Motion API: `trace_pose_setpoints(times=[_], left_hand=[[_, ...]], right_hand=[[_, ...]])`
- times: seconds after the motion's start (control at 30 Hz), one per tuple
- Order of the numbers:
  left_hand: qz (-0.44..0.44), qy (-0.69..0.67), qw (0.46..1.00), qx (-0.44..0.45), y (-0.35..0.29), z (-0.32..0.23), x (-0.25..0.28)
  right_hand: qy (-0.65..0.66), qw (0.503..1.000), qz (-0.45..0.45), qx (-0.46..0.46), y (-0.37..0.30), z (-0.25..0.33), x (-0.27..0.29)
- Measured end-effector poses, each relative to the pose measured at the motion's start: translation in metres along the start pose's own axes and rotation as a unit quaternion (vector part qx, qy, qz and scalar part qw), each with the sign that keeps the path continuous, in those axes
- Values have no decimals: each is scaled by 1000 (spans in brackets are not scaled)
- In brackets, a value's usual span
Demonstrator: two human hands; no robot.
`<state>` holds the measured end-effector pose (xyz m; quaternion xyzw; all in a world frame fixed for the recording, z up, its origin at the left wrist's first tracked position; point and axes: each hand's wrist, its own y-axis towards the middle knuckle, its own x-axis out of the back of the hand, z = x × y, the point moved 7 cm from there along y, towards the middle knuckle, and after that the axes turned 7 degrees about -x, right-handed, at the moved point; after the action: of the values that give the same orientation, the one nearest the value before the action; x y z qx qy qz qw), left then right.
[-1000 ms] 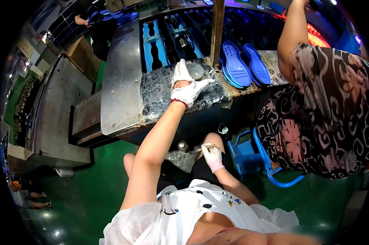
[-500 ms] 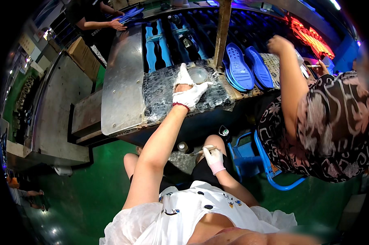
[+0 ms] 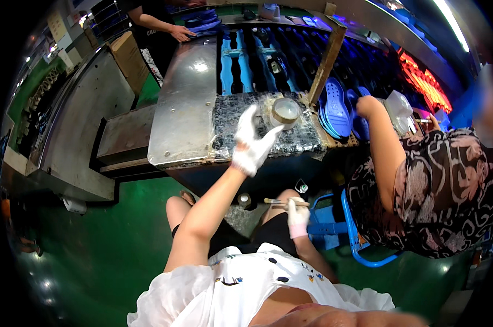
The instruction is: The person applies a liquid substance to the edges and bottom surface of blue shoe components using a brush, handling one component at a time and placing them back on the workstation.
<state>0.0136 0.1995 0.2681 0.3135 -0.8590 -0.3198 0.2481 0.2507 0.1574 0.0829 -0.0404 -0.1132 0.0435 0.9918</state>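
Your left hand (image 3: 252, 141) is spread wide, empty, left of the cup (image 3: 285, 113) on the counter (image 3: 175, 120), likely near for easy reach; your right hand (image 3: 298, 212) grips the brush (image 3: 279, 202) crosswise.

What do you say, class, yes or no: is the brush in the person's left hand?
No, the right hand holds the brush; the left hand is spread near the container.

The gloved left hand (image 3: 252, 143) was spread just beside a round tub (image 3: 284, 115), with blue perforated soles (image 3: 337, 110) farther right of it. Below, the gloved right hand (image 3: 298, 212) gripped a brush (image 3: 279, 202).
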Motion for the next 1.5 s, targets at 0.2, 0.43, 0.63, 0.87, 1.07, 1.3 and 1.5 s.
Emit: trace_pose_setpoints(times=[0.2,0.43,0.63,0.87,1.07,1.3,1.5], left_hand=[[231,-14,895,381,-180,59,74],[347,90,842,403,-242,85,68],[450,120,792,395,-287,135,58],[376,83,851,357,-263,128,64],[393,-15,773,498,-260,105,72],[395,12,814,426,-259,72,69],[451,172,772,414,-274,97,79]], right_hand=[[163,968,-53,185,29,162,49],[-160,939,-6,303,124,278,-11],[-310,906,2,287,150,274,-42],[-174,923,-140,313,139,288,1],[279,960,-10,16,212,188,-8],[407,907,75,-76,248,110,4],[474,866,157,12,227,128,-2]])
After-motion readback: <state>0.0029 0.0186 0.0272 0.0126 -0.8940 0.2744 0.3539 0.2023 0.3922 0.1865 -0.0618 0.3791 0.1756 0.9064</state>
